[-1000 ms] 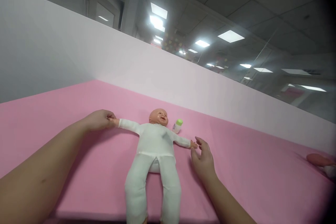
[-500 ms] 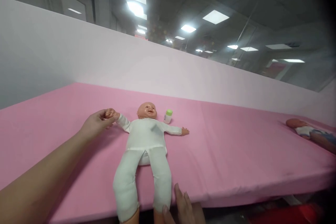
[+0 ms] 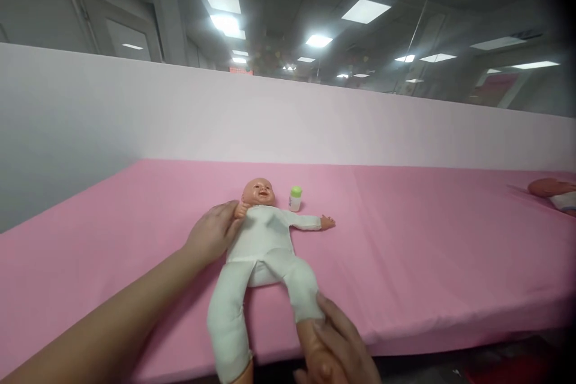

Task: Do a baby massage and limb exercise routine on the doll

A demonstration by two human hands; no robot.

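A baby doll in a white cloth top and white leggings lies face up on a pink padded table. My left hand is closed on the doll's arm on the left, whose small hand is folded up by its shoulder and chin. Down at the table's front edge, my right hand grips the doll's lower leg on the right, with that knee slightly bent. The doll's other arm stretches out flat. Beside its head stands a small bottle with a green cap.
A second doll lies at the far right, partly cut off by the frame. Along the back of the table runs a white panel, with glass above it reflecting ceiling lights. Something red shows on the floor at lower right.
My left hand has brought the doll's outstretched arm inward to its chest. My right hand has taken hold of the lower leg and raised it slightly. The camera view has levelled.
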